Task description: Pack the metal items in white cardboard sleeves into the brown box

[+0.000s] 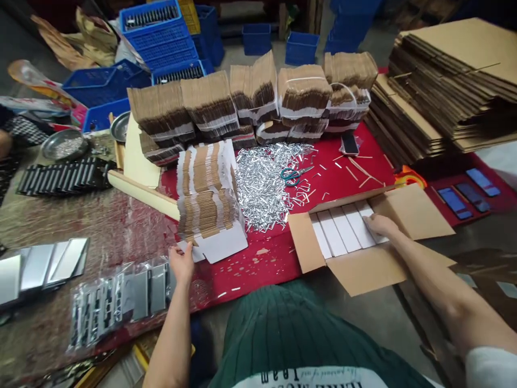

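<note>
An open cardboard carton [363,269] stands at the right front, with a row of white boxes [339,229] in it. My right hand [379,225] reaches into the carton, its fingers pressed together at the rightmost boxes; what they grip is partly hidden. My left hand [182,262] pinches the near corner of the folded white and brown cardboard pieces [208,213], which lie stacked on the red cloth [266,258]. Between the stack and the carton is a heap of small silvery metal parts [260,188], with green-handled scissors [294,174] at its right edge.
Bundled cardboard [210,102] lines the back of the table. Flattened cartons [456,86] are piled at the right. Bagged parts [121,296] and black parts [67,177] lie on the left. Blue crates [161,43] stand behind. Another person's dark sleeve [24,129] shows at the left edge.
</note>
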Demonstrator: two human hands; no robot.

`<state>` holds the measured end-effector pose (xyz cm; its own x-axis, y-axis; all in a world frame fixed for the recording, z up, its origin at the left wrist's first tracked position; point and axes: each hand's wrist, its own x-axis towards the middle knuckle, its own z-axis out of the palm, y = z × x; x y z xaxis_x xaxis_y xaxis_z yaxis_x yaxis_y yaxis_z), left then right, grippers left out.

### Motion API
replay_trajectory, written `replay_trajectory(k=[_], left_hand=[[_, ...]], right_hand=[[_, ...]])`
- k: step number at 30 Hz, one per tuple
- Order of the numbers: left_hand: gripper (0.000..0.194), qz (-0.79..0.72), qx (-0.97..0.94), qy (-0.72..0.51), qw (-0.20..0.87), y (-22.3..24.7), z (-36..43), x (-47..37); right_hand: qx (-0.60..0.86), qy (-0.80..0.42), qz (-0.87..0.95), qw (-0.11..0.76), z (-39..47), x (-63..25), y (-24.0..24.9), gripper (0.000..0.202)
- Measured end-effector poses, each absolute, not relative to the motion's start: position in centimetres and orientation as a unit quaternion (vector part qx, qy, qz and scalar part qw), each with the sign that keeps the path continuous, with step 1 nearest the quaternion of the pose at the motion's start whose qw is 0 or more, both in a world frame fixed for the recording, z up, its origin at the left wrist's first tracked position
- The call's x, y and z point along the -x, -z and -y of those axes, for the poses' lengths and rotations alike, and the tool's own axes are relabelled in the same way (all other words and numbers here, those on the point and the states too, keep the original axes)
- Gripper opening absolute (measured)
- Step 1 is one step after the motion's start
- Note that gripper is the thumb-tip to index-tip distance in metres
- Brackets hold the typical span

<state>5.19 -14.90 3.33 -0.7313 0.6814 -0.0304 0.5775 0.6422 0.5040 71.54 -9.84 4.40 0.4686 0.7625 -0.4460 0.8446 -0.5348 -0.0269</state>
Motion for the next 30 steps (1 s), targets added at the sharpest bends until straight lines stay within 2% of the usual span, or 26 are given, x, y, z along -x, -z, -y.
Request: replay_trajectory(k=[2, 4, 6, 9, 13, 16, 18, 20, 27, 28, 30], left_hand=[[0.042, -0.903, -0.346, -0.237, 0.091, -3.9, 15.9, -5.1], [0.039, -0.919, -0.33, -0.206, 0.067, -4.3, 16.5, -5.3], [0.036, -0.932, -0.321, -0.154, 0.073, -4.7, 16.2, -5.7], [0.034, -0.928, -0.339, -0.126, 0.086, -6.1, 14.8, -5.7], [0.03, -0.9, -0.382, -0.199, 0.067, -9.1, 15.3, -4.3], [0.019, -0.793, -0.491, -0.297, 0.203, -9.7, 18.9, -3.5], [0.013, -0.693, -0.537, -0.348, 0.332, -9.1, 22.1, -3.3], [0.009, -0.639, -0.545, -0.348, 0.417, -8.3, 25.0, -3.1], [0.014, -0.608, -0.571, -0.287, 0.471, -8.3, 28.9, -3.5], [0.014, -0.6, -0.568, -0.292, 0.482, -8.3, 28.6, -3.7], [0.012, -0.586, -0.544, -0.309, 0.514, -8.2, 27.7, -4.1]], right_hand=[[-0.861, 0.172, -0.477, 0.025, 10.5, -67.9, -6.7, 0.038], [-0.84, 0.091, -0.518, -0.135, 11.9, -61.0, -9.1, 0.042], [-0.755, 0.108, -0.601, -0.24, 14.0, -51.6, -10.9, 0.039], [-0.543, 0.186, -0.765, -0.292, 16.5, -37.1, -11.5, 0.027], [-0.401, 0.115, -0.837, -0.354, 17.0, -25.8, -10.3, 0.035], [-0.354, 0.041, -0.884, -0.302, 17.4, -24.1, -10.0, 0.038], [-0.327, 0.02, -0.916, -0.234, 18.9, -24.5, -10.2, 0.033], [-0.308, 0.03, -0.938, -0.156, 21.4, -25.2, -10.6, 0.033], [-0.422, 0.2, -0.873, 0.144, 24.6, -27.8, -11.8, 0.061], [-0.443, 0.193, -0.862, 0.155, 24.3, -28.0, -11.9, 0.062], [-0.474, 0.147, -0.862, 0.106, 24.0, -28.2, -12.1, 0.058]])
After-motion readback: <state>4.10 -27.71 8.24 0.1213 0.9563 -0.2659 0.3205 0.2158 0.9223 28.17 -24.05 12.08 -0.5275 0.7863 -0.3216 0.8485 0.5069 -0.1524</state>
